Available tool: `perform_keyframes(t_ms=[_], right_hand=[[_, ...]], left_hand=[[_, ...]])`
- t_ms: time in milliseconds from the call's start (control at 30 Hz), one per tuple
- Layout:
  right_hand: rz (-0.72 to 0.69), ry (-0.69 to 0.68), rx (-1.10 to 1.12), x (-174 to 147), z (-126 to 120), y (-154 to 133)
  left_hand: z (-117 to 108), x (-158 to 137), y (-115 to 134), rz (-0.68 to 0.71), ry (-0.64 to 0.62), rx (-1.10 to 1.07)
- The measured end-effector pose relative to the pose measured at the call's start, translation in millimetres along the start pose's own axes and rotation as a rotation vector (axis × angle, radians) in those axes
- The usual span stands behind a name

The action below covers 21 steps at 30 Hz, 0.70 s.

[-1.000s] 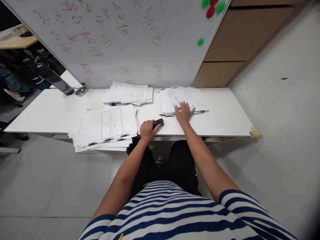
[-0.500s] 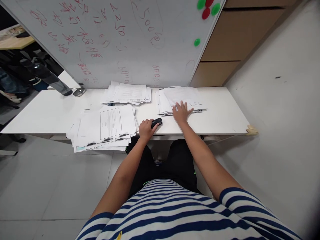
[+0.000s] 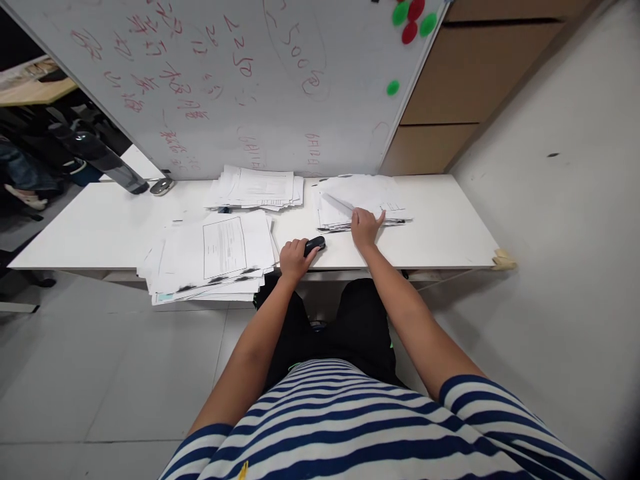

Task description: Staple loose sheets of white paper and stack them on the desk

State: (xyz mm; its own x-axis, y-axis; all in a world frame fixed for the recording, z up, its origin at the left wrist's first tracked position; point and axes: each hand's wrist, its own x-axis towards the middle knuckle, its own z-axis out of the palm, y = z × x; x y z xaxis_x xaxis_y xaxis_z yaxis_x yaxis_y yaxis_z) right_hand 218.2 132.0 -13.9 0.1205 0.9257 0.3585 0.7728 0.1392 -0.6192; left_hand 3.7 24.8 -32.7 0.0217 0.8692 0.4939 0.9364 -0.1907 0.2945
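My left hand (image 3: 294,259) is wrapped around the rear of a black stapler (image 3: 315,245), which lies near the front edge of the white table (image 3: 440,243). On the right-hand stack of papers (image 3: 330,212), my right hand (image 3: 365,227) has its fingers curled against the top sheet (image 3: 365,190), with the thumb out to the side. That sheet's near-left edge is bent up into a fold beside the fingers. Left of the stapler, a larger spread pile of printed papers (image 3: 225,247) overhangs the table's front edge. Another paper stack (image 3: 260,185) lies behind it.
A whiteboard (image 3: 280,120) with red writing and round magnets stands along the table's back. At the far left rest a dark bottle (image 3: 107,160) and a computer mouse (image 3: 162,187). Cardboard boxes (image 3: 435,150) stand behind, beside the wall on the right.
My right hand's fingers have drawn in from spread flat to curled, and the top sheet's left edge has lifted and bent. My left hand stays on the stapler.
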Motion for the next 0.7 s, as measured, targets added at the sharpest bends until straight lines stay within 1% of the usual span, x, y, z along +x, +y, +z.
perform_keyframes(t_ms=[100, 167, 300, 400, 467, 567, 633, 700], right_hand=[[-0.028, 0.079, 0.131, -14.7, -13.4, -8.3], [0.018, 0.183, 0.256, -29.6, -27.6, -14.5], [0.143, 0.382, 0.483, -61.0, -67.5, -27.6], [0.168, 0.486, 0.575, -76.3, -100.0, -36.6], [0.152, 0.528, 0.62, -81.8, -118.3, -40.8], [0.107, 0.532, 0.671, -85.8, -137.0, -43.1], [0.056, 0.517, 0.688, -86.9, -142.6, -42.4], [-0.015, 0.503, 0.703, -87.2, -143.5, -41.5]], left_hand=[[1.5, 0.9, -1.0, -0.021, 0.011, -0.013], [2.8, 1.6, -1.5, -0.052, 0.028, -0.021], [4.7, 2.5, -1.2, -0.07, 0.08, -0.005], [1.3, 3.9, 1.3, -0.068, 0.089, -0.011], [-5.9, 6.3, 4.7, -0.065, 0.097, -0.039], [-25.6, 13.1, 15.4, -0.035, 0.135, -0.16], [-42.3, 19.7, 28.5, 0.023, 0.131, -0.318], [-57.8, 27.0, 46.2, 0.074, 0.065, -0.543]])
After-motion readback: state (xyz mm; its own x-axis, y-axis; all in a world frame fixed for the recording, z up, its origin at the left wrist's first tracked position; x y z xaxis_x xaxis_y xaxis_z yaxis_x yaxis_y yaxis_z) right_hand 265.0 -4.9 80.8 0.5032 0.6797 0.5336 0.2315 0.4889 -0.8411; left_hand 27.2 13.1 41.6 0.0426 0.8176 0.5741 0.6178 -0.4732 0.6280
